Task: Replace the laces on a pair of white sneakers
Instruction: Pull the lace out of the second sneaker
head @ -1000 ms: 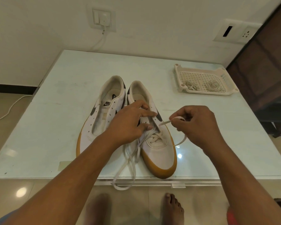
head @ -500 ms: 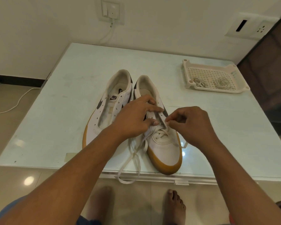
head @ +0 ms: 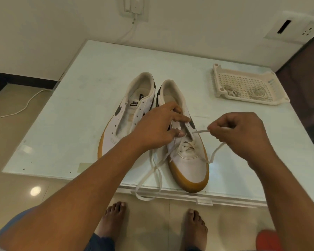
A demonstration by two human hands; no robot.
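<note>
Two white sneakers with gum soles stand side by side on the pale table (head: 80, 109). The left sneaker (head: 129, 113) has bare eyelets and no lace. The right sneaker (head: 188, 160) carries a white lace (head: 152, 171) crossed through its lowest eyelets; one loose end hangs over the table's front edge. My left hand (head: 159, 127) grips the right sneaker's eyelet flap between thumb and fingers. My right hand (head: 243, 133), just right of the shoe, pinches the lace's other end, drawn taut out of an eyelet.
A white perforated plastic tray (head: 221, 78) at the back right holds coiled laces (head: 257, 91). A wall socket (head: 134, 6) with a cable hangs behind the table. My bare feet (head: 114, 220) stand on the tiled floor below the front edge. A dark cabinet is at the right.
My right hand went in to the eyelet half a second ago and has now drawn back to the right, pulling the lace end taut. My left hand kept hold of the shoe.
</note>
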